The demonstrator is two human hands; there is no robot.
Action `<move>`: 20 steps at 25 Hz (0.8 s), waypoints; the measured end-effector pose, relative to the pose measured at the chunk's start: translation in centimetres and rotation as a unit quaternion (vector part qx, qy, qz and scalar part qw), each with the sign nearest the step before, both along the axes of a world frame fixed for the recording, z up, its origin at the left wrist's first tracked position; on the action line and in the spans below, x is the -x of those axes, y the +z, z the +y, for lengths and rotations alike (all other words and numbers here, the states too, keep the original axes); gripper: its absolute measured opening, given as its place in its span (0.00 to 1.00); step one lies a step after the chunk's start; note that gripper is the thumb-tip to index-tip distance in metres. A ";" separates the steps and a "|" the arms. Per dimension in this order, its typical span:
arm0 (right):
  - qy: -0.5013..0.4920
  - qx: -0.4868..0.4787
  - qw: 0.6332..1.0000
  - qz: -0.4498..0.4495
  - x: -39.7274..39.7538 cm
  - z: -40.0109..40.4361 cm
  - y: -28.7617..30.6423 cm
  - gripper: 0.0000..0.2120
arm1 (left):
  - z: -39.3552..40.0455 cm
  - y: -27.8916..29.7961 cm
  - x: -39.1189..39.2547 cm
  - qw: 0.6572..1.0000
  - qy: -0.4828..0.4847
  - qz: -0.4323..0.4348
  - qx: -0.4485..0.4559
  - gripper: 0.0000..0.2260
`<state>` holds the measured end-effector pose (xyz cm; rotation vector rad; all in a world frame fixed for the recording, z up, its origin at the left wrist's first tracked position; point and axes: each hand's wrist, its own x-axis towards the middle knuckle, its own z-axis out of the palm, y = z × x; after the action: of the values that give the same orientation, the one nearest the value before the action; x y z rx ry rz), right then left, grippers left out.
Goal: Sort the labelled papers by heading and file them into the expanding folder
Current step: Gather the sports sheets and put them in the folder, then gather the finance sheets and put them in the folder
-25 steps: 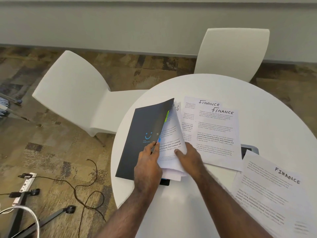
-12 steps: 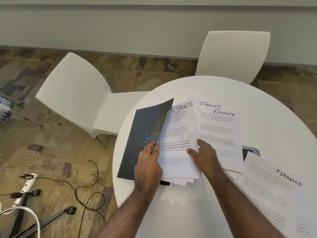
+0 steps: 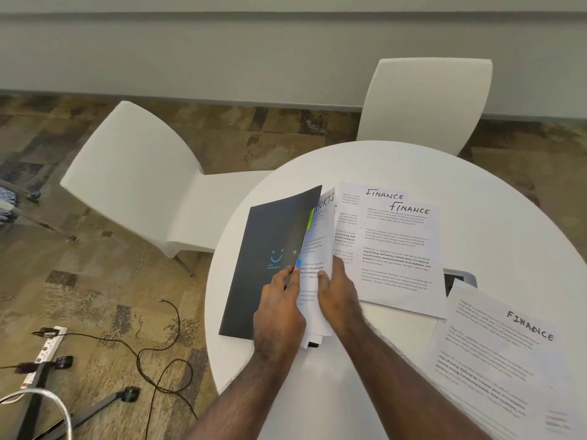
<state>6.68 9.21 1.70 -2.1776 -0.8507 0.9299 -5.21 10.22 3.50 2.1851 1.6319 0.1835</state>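
Head view: I see left hand (image 3: 279, 312) gripping the folder (image 3: 273, 262) cover back so right hand (image 3: 338, 293) fingers, pinching, can slot the Sports sheet (image 3: 317, 249).

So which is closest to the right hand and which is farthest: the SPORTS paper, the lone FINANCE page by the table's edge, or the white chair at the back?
From the right hand, in the head view:
1. SPORTS paper: its fingers touch it, just left.
2. Lone FINANCE page: right, at the table's near edge.
3. White chair at the back: beyond the table, up and right.
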 end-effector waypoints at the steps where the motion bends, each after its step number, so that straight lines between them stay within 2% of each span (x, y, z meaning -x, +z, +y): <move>1: 0.023 0.022 0.999 -0.015 0.6 0.4 -0.1 0.16 | 0.0 -0.1 -0.1 1.000 0.002 0.006 0.000 0.26; 3: 0.062 0.064 0.995 -0.049 1.1 1.3 -0.1 0.17 | 0.0 -0.2 -0.1 1.000 0.005 0.029 -0.002 0.28; 8: 0.056 0.095 0.992 -0.058 -1.5 2.8 0.3 0.21 | 0.2 -0.4 0.4 0.998 -0.008 0.059 0.019 0.38; 14: 0.134 0.091 0.981 -0.107 0.4 3.7 -0.6 0.19 | 0.3 -0.8 0.2 0.999 -0.020 0.050 0.010 0.33; 20: 0.119 0.106 0.985 -0.065 -0.7 3.7 -1.6 0.22 | 0.2 -2.1 0.2 0.993 -0.039 0.105 0.029 0.38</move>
<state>7.41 12.92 0.10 -2.3757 -1.1405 1.0415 -5.41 10.44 1.38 2.2825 1.6323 -0.1185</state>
